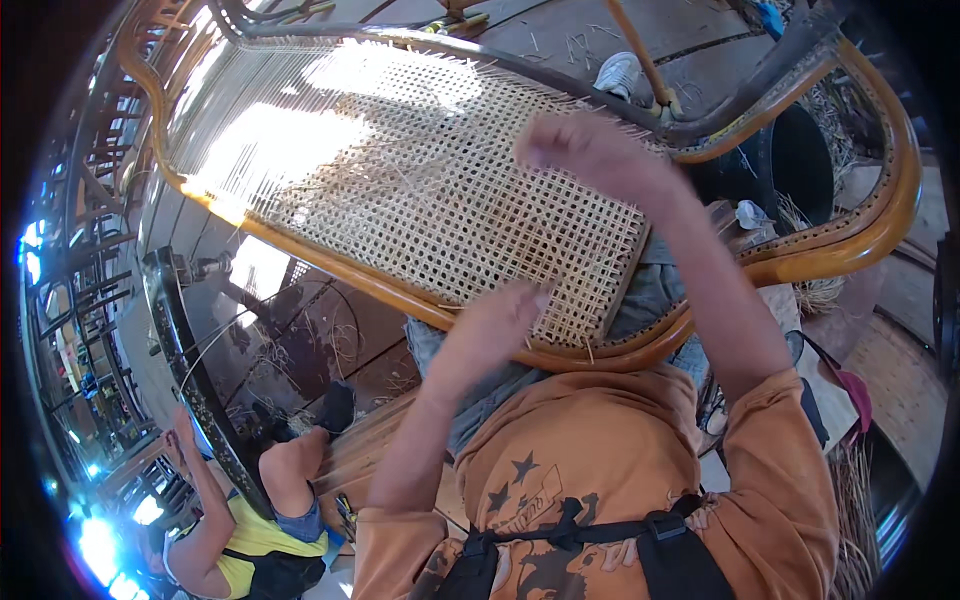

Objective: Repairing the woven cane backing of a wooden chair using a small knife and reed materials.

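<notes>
Curling over woven cane (420, 190): right fingers (545, 140), left fingers (520, 302); gap and hold unclear.

floor (375, 312): brown, panelled, fibre scraps (343, 345) strewn | left: dark wooden furniture (97, 190) | lower left: white glare (98, 548)

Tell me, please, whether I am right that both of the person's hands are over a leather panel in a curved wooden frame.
Not quite: the panel is woven cane, not leather, as the head view shows. The left hand and right hand are over it, and the frame is curved wood.
</notes>
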